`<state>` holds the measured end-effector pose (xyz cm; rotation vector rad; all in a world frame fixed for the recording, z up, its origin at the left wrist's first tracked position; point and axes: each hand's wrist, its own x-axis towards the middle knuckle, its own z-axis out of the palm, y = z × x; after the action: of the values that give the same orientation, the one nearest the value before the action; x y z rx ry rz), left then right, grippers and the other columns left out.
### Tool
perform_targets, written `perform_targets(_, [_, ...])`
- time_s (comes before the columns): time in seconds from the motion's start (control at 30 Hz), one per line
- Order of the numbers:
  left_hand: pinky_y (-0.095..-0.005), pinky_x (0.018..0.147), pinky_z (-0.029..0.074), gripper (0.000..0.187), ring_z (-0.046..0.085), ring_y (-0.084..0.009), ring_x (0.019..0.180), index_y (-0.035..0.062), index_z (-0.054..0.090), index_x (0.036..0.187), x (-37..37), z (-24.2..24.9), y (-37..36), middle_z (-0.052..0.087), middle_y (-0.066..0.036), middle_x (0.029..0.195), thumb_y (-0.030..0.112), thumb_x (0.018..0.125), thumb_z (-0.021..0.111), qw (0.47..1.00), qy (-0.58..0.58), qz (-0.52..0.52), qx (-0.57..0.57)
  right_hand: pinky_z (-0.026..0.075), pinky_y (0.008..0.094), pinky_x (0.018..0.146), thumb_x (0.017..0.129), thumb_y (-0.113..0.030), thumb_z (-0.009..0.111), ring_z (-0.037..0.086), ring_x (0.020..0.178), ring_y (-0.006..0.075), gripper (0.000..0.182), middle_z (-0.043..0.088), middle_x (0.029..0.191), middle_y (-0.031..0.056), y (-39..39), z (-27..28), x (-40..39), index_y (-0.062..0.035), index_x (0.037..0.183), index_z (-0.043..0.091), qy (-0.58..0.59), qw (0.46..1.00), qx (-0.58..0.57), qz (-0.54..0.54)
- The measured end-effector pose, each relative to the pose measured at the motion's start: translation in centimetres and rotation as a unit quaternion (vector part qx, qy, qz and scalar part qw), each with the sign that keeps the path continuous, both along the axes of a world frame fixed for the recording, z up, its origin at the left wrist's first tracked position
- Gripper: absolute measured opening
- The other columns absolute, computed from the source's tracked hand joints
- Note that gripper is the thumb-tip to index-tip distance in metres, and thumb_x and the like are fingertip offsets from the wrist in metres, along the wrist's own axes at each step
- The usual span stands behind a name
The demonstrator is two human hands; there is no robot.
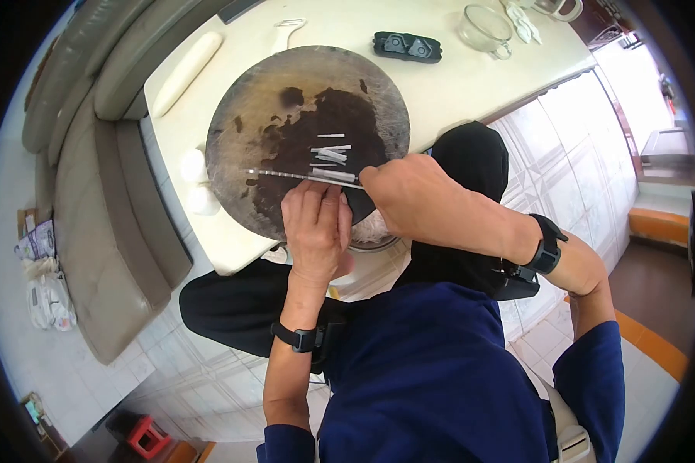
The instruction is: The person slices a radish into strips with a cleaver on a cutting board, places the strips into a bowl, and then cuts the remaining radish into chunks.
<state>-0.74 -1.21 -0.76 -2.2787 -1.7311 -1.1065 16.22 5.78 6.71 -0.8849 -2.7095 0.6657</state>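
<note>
Seen edge-on, a knife (pixel 282 175) lies across the dark, wet part of a round wooden chopping board (pixel 235 147). My right hand (pixel 405 189) is closed around its handle at the board's right side. Against the near side of the blade, my left hand (pixel 314 216) presses down with bent, closed fingers; what lies under them is hidden. Thin white strips (pixel 330 153), which look like cut radish, are scattered just beyond the blade. One wider white piece (pixel 333 175) touches or nearly touches the knife.
A long white radish (pixel 187 73) lies at the table's left corner, and a peeler (pixel 288 32) is behind the board. Two white rounded things (pixel 198 181) sit left of it. Further back are a black case (pixel 407 47) and a glass cup (pixel 484 29). White shreds (pixel 372 230) show below the board.
</note>
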Motion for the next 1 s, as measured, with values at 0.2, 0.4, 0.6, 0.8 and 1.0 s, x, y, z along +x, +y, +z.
perform_targets(0.2, [-0.0435, 0.081, 0.044, 0.019, 0.056, -0.0328, 0.091, -0.0030, 0.064, 0.092, 0.0, 0.0, 0.0, 0.060, -0.013, 0.095, 0.002, 0.074, 0.067, 1.000, -0.005, -0.002, 0.008, 0.049, 0.0443, 0.056, 0.068, -0.001, 0.060, 0.062, 0.063, 0.0378, 0.010, 0.059, 0.063, 0.0194, -0.2, 0.1, -0.1, 0.0030, 0.076, 0.054, -0.003, 1.000, 0.011, 0.022])
perform_targets(0.4, [-0.0433, 0.082, 0.044, 0.022, 0.056, -0.0324, 0.095, -0.0031, 0.065, 0.096, 0.1, 0.1, -0.3, 0.060, -0.012, 0.099, 0.002, 0.075, 0.067, 1.000, 0.000, 0.007, -0.006, 0.049, 0.0463, 0.057, 0.068, 0.000, 0.060, 0.061, 0.063, 0.0400, 0.009, 0.059, 0.063, 0.0202, 0.6, -0.4, -1.1, 0.0033, 0.075, 0.054, 0.016, 1.000, -0.002, 0.010])
perform_targets(0.6, [-0.0431, 0.086, 0.044, 0.023, 0.056, -0.0314, 0.099, -0.0024, 0.065, 0.098, 0.1, -0.1, -0.4, 0.060, -0.012, 0.101, 0.003, 0.075, 0.067, 1.000, 0.005, 0.009, -0.001, 0.052, 0.0432, 0.062, 0.066, -0.002, 0.062, 0.065, 0.071, 0.0378, 0.008, 0.064, 0.072, 0.0215, 0.0, 0.9, -0.2, 0.0027, 0.071, 0.065, -0.044, 0.998, -0.035, -0.019])
perform_targets(0.8, [-0.0430, 0.085, 0.044, 0.023, 0.057, -0.0314, 0.099, -0.0021, 0.065, 0.097, 0.1, -0.2, -0.4, 0.061, -0.012, 0.102, 0.003, 0.075, 0.067, 1.000, 0.004, 0.010, -0.007, 0.052, 0.0437, 0.062, 0.066, -0.004, 0.063, 0.065, 0.070, 0.0377, 0.009, 0.064, 0.071, 0.0216, 0.0, 0.3, -0.4, 0.0028, 0.071, 0.065, -0.034, 0.999, -0.015, -0.004])
perform_targets(1.0, [-0.0428, 0.085, 0.047, 0.023, 0.059, -0.0311, 0.097, -0.0029, 0.065, 0.098, -0.1, -0.2, -0.4, 0.062, -0.013, 0.102, 0.002, 0.075, 0.067, 1.000, -0.016, -0.007, 0.013, 0.049, 0.0468, 0.056, 0.070, 0.000, 0.058, 0.061, 0.061, 0.0405, 0.005, 0.059, 0.062, 0.0218, 0.6, -0.6, -1.6, 0.0039, 0.072, 0.055, 0.026, 0.999, -0.005, -0.017])
